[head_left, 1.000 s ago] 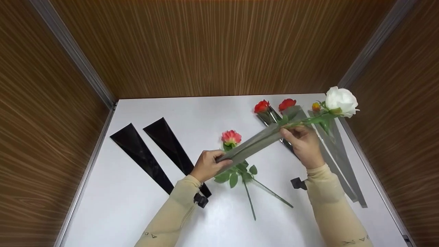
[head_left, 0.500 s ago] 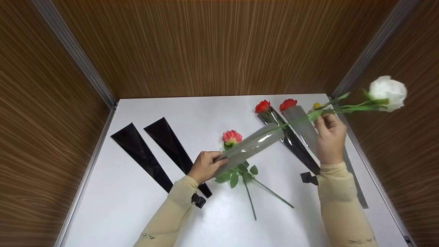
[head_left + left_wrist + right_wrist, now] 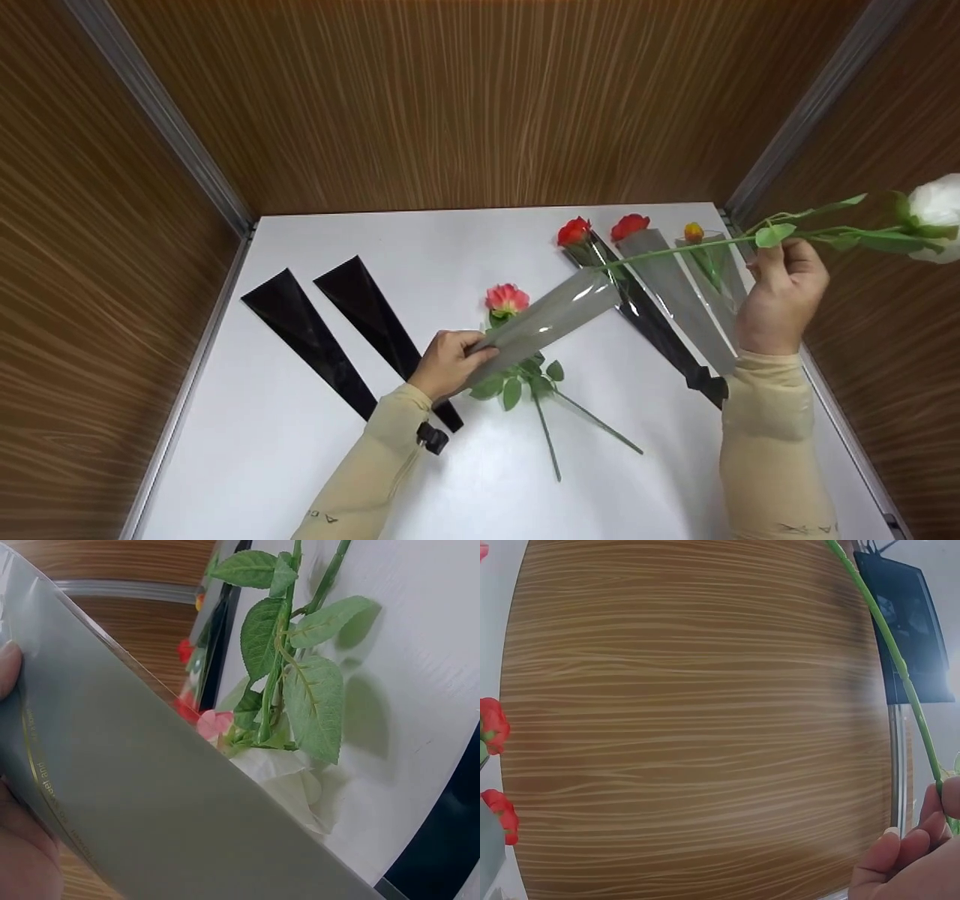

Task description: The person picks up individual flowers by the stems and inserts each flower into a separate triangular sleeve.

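My left hand (image 3: 452,363) grips the narrow lower part of a grey translucent flower sleeve (image 3: 546,322), tilted up to the right. Between the thumb and fingers of my right hand (image 3: 783,300), the stem of a white rose (image 3: 935,214) is pinched below its bloom. That bloom is cut off by the head view's right edge. The bare stem (image 3: 679,251) runs left, its lower end at the sleeve's mouth. In the right wrist view the green stem (image 3: 900,664) rises from my fingertips. Under the sleeve lies a pink flower (image 3: 507,298) with green leaves (image 3: 315,701).
Two black sleeves (image 3: 311,341) lie at the left of the white table (image 3: 225,457). At the right, red flowers (image 3: 574,231) and a yellow-orange one (image 3: 694,232) lie in sleeves. Two loose stems (image 3: 596,426) point toward the front. Wood-grain panels (image 3: 480,105) enclose the table.
My right hand has moved right with the white rose, drawing its stem out along the grey sleeve to the mouth. The left hand stays nearly still, and the sleeve has turned slightly.
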{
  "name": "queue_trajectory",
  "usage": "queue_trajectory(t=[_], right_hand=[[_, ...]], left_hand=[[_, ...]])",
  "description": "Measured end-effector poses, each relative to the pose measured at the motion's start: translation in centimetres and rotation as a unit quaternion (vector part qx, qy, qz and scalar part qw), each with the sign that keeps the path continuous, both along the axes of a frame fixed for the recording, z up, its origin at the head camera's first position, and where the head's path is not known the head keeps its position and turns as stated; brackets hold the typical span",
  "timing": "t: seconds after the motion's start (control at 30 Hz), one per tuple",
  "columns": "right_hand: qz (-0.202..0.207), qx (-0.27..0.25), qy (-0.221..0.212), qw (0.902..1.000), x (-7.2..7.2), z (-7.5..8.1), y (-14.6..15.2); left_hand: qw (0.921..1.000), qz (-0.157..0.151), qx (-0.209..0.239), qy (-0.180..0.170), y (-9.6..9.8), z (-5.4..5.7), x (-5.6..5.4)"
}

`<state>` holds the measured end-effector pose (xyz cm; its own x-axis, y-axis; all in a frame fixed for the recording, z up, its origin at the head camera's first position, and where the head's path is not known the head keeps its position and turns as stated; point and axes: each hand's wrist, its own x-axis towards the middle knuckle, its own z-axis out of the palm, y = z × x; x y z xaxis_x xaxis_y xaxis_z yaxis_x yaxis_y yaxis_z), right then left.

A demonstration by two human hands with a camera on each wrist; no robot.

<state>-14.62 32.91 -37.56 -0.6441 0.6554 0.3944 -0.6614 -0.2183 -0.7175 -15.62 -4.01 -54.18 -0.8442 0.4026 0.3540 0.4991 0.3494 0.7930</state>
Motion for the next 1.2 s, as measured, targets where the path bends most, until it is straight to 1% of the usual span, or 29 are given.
queue_trajectory(t=[0.07,0.13,0.23,0.33,0.43,0.53,0.57,0.63,0.73,0.8,0.9,0.97,1.07,1.13,1.2], right_hand=[[0.003,-0.016,0.003,0.9999,0.1,0.2,0.0],[0.000,-0.021,0.003,0.9998,0.2,0.3,0.0],[-0.008,-0.003,0.001,1.0000,0.2,0.3,-0.2],[-0.007,0.044,-0.014,0.9989,0.2,0.1,-0.6],[0.002,0.111,-0.047,0.9928,0.3,-0.4,-0.9],[0.022,0.190,-0.082,0.9782,0.4,-0.9,-1.3],[0.028,0.219,-0.090,0.9712,0.4,-1.1,-1.4],[0.051,0.261,-0.104,0.9585,0.5,-1.5,-1.8],[0.087,0.312,-0.113,0.9393,0.7,-1.9,-2.6],[0.118,0.327,-0.115,0.9305,0.9,-1.9,-3.4],[0.136,0.363,-0.121,0.9137,1.4,-1.9,-4.6],[0.144,0.376,-0.128,0.9066,1.6,-2.0,-5.3],[0.136,0.403,-0.137,0.8943,1.7,-2.4,-5.9],[0.139,0.411,-0.133,0.8910,1.7,-2.8,-6.2],[0.139,0.412,-0.126,0.8918,1.7,-3.2,-6.4]], left_hand=[[1.0000,0.001,0.001,-0.001,0.0,0.0,0.0],[1.0000,0.003,0.000,-0.003,-0.1,0.0,0.1],[0.9999,0.007,-0.007,-0.005,-0.1,0.0,0.1],[0.9998,0.006,-0.018,-0.004,-0.1,0.1,0.1],[0.9995,0.002,-0.030,-0.003,-0.1,0.4,0.1],[0.9990,0.003,-0.044,-0.006,-0.1,0.7,0.3],[0.9989,0.004,-0.047,-0.009,-0.1,0.8,0.3],[0.9987,0.004,-0.049,-0.013,-0.1,0.8,0.4],[0.9991,-0.002,-0.041,-0.011,0.1,0.8,0.4],[0.9995,-0.008,-0.029,-0.005,0.3,0.7,0.4],[0.9999,-0.014,-0.005,0.007,0.5,0.7,0.3],[0.9997,-0.016,0.013,0.010,0.7,0.6,0.3],[0.9992,-0.017,0.035,0.005,1.0,0.5,0.3],[0.9988,-0.018,0.046,-0.003,1.1,0.5,0.4],[0.9983,-0.017,0.055,-0.010,1.2,0.5,0.4]])
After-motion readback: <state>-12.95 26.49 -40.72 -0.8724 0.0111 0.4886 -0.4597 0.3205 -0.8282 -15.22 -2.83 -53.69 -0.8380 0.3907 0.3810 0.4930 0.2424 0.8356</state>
